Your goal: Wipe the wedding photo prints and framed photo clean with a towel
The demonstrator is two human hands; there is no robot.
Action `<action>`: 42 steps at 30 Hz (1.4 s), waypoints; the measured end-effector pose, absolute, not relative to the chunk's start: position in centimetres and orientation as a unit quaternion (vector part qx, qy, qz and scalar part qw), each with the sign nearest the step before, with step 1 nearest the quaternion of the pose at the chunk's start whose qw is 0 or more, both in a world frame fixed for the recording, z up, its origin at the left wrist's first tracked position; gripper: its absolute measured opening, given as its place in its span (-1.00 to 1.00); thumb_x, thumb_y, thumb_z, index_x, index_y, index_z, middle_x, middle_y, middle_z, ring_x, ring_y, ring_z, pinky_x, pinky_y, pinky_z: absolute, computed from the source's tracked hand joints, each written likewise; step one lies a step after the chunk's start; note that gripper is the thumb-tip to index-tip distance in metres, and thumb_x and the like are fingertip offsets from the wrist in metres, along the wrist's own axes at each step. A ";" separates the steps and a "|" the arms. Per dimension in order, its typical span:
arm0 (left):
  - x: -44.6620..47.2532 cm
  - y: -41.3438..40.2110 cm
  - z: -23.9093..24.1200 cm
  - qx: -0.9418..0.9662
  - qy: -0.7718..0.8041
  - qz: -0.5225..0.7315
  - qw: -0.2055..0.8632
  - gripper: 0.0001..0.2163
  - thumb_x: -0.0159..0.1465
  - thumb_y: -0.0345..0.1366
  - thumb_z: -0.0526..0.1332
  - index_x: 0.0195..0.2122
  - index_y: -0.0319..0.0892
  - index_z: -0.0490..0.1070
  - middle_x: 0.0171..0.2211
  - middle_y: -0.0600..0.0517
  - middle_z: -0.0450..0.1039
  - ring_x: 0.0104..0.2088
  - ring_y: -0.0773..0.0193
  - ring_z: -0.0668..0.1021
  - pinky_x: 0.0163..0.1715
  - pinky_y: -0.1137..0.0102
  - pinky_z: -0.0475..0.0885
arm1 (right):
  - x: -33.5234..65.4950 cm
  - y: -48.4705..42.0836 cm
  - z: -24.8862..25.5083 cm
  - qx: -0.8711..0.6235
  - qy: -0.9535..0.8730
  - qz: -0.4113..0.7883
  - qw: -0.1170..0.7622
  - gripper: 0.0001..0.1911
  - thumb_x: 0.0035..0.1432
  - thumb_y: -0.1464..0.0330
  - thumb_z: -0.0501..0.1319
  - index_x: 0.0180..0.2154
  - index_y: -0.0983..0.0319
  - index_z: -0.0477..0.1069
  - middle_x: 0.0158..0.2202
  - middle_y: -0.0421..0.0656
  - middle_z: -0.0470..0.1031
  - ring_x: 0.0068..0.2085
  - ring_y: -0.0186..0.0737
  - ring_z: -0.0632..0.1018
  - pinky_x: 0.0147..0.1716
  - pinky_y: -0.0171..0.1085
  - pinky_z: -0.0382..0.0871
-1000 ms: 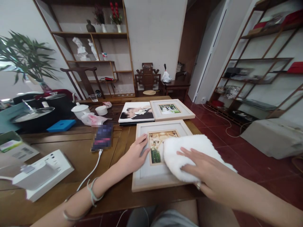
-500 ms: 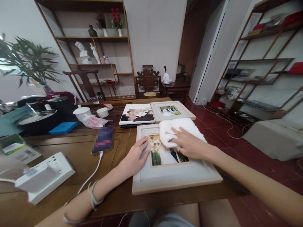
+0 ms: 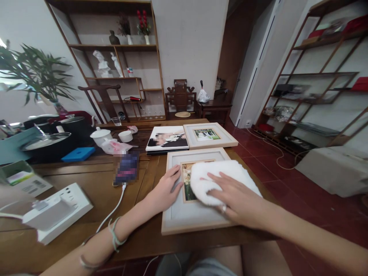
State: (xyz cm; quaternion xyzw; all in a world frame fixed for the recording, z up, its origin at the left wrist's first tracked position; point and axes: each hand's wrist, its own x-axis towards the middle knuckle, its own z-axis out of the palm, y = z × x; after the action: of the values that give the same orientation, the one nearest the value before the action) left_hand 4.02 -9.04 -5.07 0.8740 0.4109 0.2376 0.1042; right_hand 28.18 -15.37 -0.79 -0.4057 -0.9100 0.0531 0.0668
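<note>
A light wooden picture frame point(image 3: 198, 225) with a pale mat and a photo lies flat on the table in front of me. My left hand point(image 3: 165, 191) grips its left side, thumb on the inner edge and fingers along the border. A thick white cloth point(image 3: 231, 169) covers the right part of the photo and frame. My right hand point(image 3: 238, 197) presses on this cloth from above, thumb and fingers bent into its fabric; a ring shows on one finger.
Behind lie a second framed photo point(image 3: 212, 141) and a photo panel point(image 3: 167, 139). To the left are a phone point(image 3: 125, 168) with a white cable, a power strip point(image 3: 64, 214), a blue block point(image 3: 78, 154), a white teapot point(image 3: 100, 137) and a dark pan point(image 3: 47, 143).
My right hand has moved the white cloth toward me, from the frame's far edge down over the right of the photo. My left hand stays at the frame's left side.
</note>
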 end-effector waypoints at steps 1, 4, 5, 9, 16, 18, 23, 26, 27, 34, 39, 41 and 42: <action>4.0 -9.1 -5.0 0.875 0.412 0.233 0.104 -0.63 0.29 -0.31 0.03 0.11 -0.30 0.28 0.19 -0.25 0.22 0.21 0.02 0.27 0.17 0.09 0.21 | 28.2 -13.7 -1.2 -0.411 -0.909 0.022 0.068 -0.48 -0.05 0.57 0.10 0.01 0.24 0.37 0.22 0.03 0.19 0.26 0.06 0.11 0.20 0.10 -0.04; 4.0 -9.2 -4.9 0.875 0.414 0.227 0.107 -0.62 0.29 -0.32 0.03 0.12 -0.31 0.27 0.20 -0.26 0.20 0.21 0.02 0.26 0.16 0.10 0.21 | 28.3 -9.1 -1.7 -0.426 -0.899 -0.067 0.071 -0.49 -0.01 0.57 0.09 0.04 0.29 0.34 0.25 0.06 0.13 0.27 0.10 0.06 0.19 0.12 -0.07; 3.9 -9.2 -4.8 0.874 0.413 0.231 0.109 -0.62 0.29 -0.32 0.04 0.12 -0.29 0.27 0.20 -0.24 0.20 0.21 0.02 0.26 0.16 0.10 0.22 | 28.2 -7.8 -1.7 -0.432 -0.895 -0.085 0.070 -0.49 0.00 0.57 0.09 0.04 0.30 0.33 0.26 0.06 0.10 0.28 0.12 0.02 0.19 0.13 -0.09; 3.9 -9.2 -4.6 0.871 0.417 0.235 0.114 -0.63 0.29 -0.31 0.05 0.12 -0.26 0.28 0.20 -0.22 0.22 0.20 0.03 0.28 0.16 0.11 0.22 | 27.6 -5.3 -1.5 -0.433 -0.895 -0.086 0.063 -0.49 0.01 0.56 0.10 0.05 0.28 0.33 0.29 0.02 0.05 0.28 0.24 -0.05 0.15 0.25 -0.13; 4.2 -9.4 -4.7 0.867 0.428 0.228 0.115 -0.59 0.29 -0.32 0.02 0.15 -0.36 0.23 0.20 -0.27 0.20 0.21 0.04 0.26 0.18 0.12 0.18 | 28.4 -13.3 1.0 -0.382 -0.922 0.063 0.002 -0.51 0.01 0.57 0.04 0.00 0.24 0.38 0.18 0.00 0.27 0.24 0.12 0.14 0.16 0.17 -0.01; 4.2 -9.6 -4.7 0.866 0.432 0.225 0.115 -0.59 0.30 -0.33 0.01 0.15 -0.36 0.22 0.20 -0.27 0.19 0.22 0.04 0.25 0.19 0.12 0.18 | 28.7 -16.8 2.4 -0.370 -0.919 0.136 -0.030 -0.51 -0.04 0.59 0.04 -0.06 0.20 0.41 0.16 -0.02 0.31 0.24 0.05 0.16 0.17 0.11 0.03; 4.2 -9.6 -4.8 0.867 0.432 0.218 0.116 -0.60 0.31 -0.35 -0.03 0.15 -0.36 0.21 0.22 -0.27 0.17 0.23 0.05 0.22 0.19 0.12 0.17 | 28.0 -21.1 3.7 -0.371 -0.910 0.179 -0.048 -0.52 -0.09 0.54 0.15 -0.08 0.11 0.44 0.24 -0.15 0.19 0.24 0.15 0.14 0.16 0.17 0.04; 4.1 -9.4 -4.9 0.870 0.426 0.218 0.114 -0.60 0.31 -0.38 -0.05 0.16 -0.35 0.21 0.22 -0.25 0.16 0.24 0.06 0.21 0.20 0.12 0.16 | 27.6 -19.6 2.4 -0.376 -0.912 0.163 0.003 -0.51 -0.06 0.55 0.13 -0.05 0.15 0.41 0.27 -0.12 0.10 0.29 0.09 0.01 0.20 0.14 -0.06; 4.0 -9.4 -5.0 0.871 0.423 0.221 0.114 -0.60 0.31 -0.38 -0.05 0.16 -0.33 0.21 0.22 -0.24 0.17 0.24 0.07 0.21 0.20 0.12 0.16 | 27.7 -18.5 1.9 -0.375 -0.915 0.150 0.018 -0.51 -0.06 0.55 0.12 -0.04 0.17 0.40 0.28 -0.09 0.10 0.29 0.07 -0.01 0.21 0.14 -0.07; 3.7 -9.4 -4.9 0.873 0.410 0.232 0.124 -0.60 0.30 -0.37 -0.01 0.16 -0.28 0.22 0.22 -0.22 0.18 0.23 0.06 0.23 0.19 0.10 0.18 | 28.4 -8.3 -0.8 -0.409 -0.910 -0.036 0.064 -0.47 -0.04 0.58 0.11 0.03 0.29 0.34 0.27 0.05 0.08 0.29 0.18 -0.02 0.17 0.19 -0.10; 3.8 -9.5 -4.7 0.871 0.420 0.223 0.122 -0.61 0.31 -0.35 -0.03 0.14 -0.30 0.25 0.22 -0.23 0.18 0.23 0.06 0.24 0.18 0.12 0.19 | 27.3 -5.7 -1.2 -0.411 -0.907 -0.054 0.073 -0.45 -0.08 0.62 0.06 0.02 0.35 0.35 0.23 0.10 0.16 0.27 0.18 0.03 0.16 0.16 -0.07; 3.9 -9.5 -4.7 0.871 0.420 0.222 0.122 -0.62 0.31 -0.35 -0.03 0.13 -0.32 0.25 0.21 -0.25 0.19 0.22 0.05 0.24 0.19 0.11 0.18 | 27.0 -7.0 -1.2 -0.399 -0.914 -0.040 0.064 -0.45 -0.10 0.62 0.05 -0.02 0.32 0.38 0.20 0.08 0.23 0.26 0.14 0.09 0.14 0.14 -0.01; 3.9 -9.4 -4.7 0.871 0.420 0.223 0.121 -0.61 0.31 -0.35 -0.03 0.13 -0.33 0.25 0.21 -0.25 0.19 0.22 0.05 0.24 0.19 0.11 0.18 | 27.0 -8.1 -1.0 -0.392 -0.918 -0.030 0.058 -0.48 -0.10 0.61 0.04 -0.05 0.31 0.40 0.17 0.08 0.27 0.25 0.12 0.13 0.14 0.12 0.02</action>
State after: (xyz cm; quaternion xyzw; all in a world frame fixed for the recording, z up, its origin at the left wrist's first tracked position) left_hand 3.94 -9.45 -4.72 0.8714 0.4201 0.2225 0.1210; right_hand 26.95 -8.07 -1.01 -0.3915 -0.9178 -0.0298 0.0583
